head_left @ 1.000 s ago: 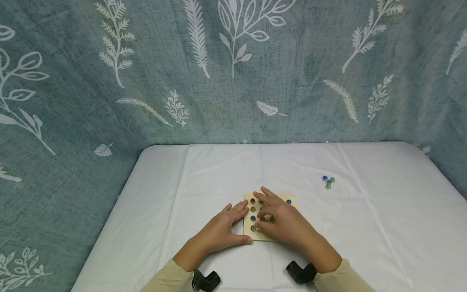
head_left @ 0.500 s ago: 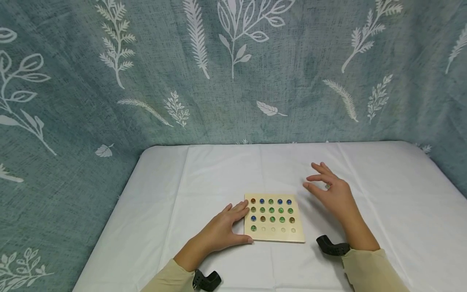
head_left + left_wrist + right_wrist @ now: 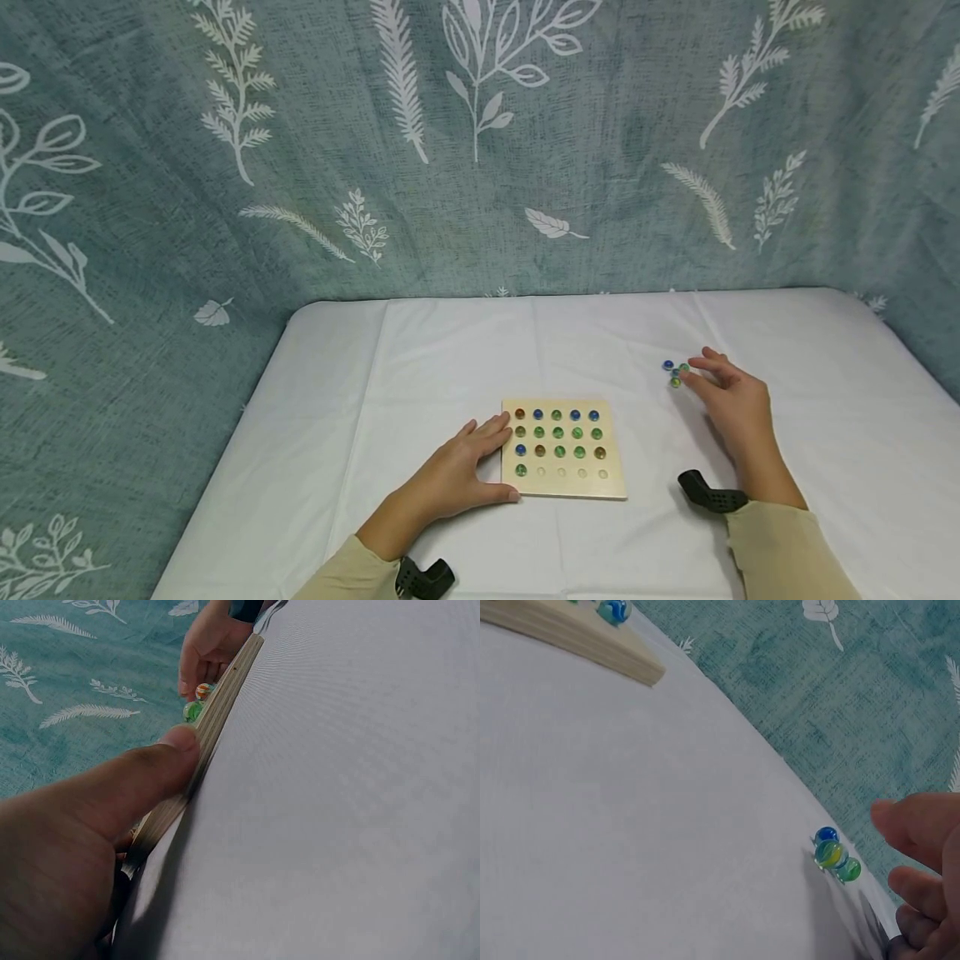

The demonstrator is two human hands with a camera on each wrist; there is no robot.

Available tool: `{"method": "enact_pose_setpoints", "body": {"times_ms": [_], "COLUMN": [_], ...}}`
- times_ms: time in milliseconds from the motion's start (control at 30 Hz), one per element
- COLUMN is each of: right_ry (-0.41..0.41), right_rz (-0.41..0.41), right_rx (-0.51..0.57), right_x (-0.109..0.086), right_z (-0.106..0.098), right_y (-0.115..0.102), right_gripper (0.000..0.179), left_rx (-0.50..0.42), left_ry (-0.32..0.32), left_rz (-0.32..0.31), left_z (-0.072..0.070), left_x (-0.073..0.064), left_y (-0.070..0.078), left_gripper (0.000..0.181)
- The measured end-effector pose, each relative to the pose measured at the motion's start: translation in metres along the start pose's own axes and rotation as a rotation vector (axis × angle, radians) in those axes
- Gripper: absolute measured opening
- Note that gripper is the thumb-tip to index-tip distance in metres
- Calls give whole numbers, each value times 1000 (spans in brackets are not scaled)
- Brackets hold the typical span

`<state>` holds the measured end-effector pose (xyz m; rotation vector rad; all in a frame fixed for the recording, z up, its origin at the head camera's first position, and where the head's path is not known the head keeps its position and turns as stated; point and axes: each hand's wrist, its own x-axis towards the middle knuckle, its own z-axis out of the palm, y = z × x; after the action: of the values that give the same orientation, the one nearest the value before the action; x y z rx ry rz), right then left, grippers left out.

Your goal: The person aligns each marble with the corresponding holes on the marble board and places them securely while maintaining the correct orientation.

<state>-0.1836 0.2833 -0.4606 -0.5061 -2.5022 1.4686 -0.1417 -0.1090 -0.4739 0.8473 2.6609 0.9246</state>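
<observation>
A square pale wooden board [image 3: 600, 488] lies on the table with marbles in its dimples. Its three back rows are full, and the front row has one green marble [image 3: 521, 471] at the left beside several bare dimples. My left hand [image 3: 459, 473] rests at the board's left side, fingers on the left edge; its thumb [image 3: 154, 765] presses the front edge. To the back right, my right hand [image 3: 738, 408] hovers beside a small cluster of loose marbles [image 3: 668, 365]. Its thumb and fingers are apart, with no marble between them. The right wrist view shows the yellow-green marble [image 3: 831, 855] nearby.
A white cloth [image 3: 420, 358] covers the table, and a teal leaf-patterned curtain [image 3: 465, 233] hangs behind and at the sides. Black devices are strapped at the left wrist [image 3: 425, 578] and right wrist [image 3: 711, 495].
My right hand has left the board and moved to the back right, reaching the loose marbles. My left hand and the board have stayed in place.
</observation>
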Motion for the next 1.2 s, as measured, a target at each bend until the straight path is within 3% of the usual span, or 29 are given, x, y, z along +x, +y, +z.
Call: {"method": "enact_pose_setpoints", "body": {"times_ms": [233,600,1200], "right_ry": [-40,-125,-87], "right_rz": [-40,-142,-164], "right_rx": [-86,-232,-291], "right_x": [3,4,3], "right_z": [3,9,11], "right_y": [5,7,8], "right_gripper": [43,43,32], "left_rx": [2,5,10], "left_ry": [6,8,11], "left_rz": [14,9,22], "left_z": [0,-1,0], "left_x": [0,-1,0], "left_y": [0,0,-1], "left_gripper": [89,89,89]}}
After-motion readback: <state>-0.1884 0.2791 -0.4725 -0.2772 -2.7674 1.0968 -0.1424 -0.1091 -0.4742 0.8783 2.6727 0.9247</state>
